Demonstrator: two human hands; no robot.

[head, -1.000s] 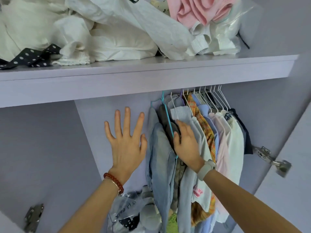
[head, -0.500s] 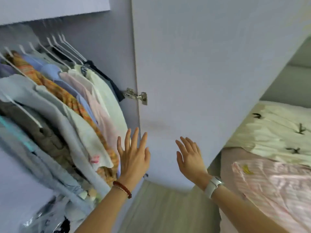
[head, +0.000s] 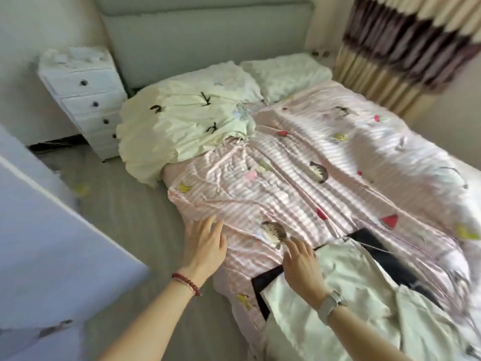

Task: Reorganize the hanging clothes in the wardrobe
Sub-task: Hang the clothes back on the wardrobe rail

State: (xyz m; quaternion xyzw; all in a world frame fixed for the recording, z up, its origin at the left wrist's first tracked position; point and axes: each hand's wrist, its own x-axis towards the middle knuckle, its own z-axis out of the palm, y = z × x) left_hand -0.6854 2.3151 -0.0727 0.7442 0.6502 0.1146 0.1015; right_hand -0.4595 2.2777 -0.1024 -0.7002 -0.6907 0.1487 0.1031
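Note:
I face a bed with a pink striped quilt (head: 299, 183). A white garment (head: 346, 300) lies on a black one (head: 385, 256) at the quilt's near end, with a thin wire hanger (head: 374, 247) showing by it. My right hand (head: 302, 264), fingers spread and empty, hovers over the white garment's near-left edge. My left hand (head: 205, 246), with a red bead bracelet, is open above the quilt's left edge. A pale yellow garment (head: 182, 118) with black bows lies bunched near the pillows. The wardrobe's hanging clothes are out of view.
The lilac wardrobe door (head: 44, 246) stands at the left. A white chest of drawers (head: 83, 100) is beside the bed's head. Grey floor (head: 125, 209) runs between door and bed. Striped curtains (head: 395, 48) hang at the far right. Pillow (head: 286, 71) by the headboard.
My view has swung right from the wardrobe rail past the door to the bed. Both hands left the hanging clothes and now reach over the quilt, empty.

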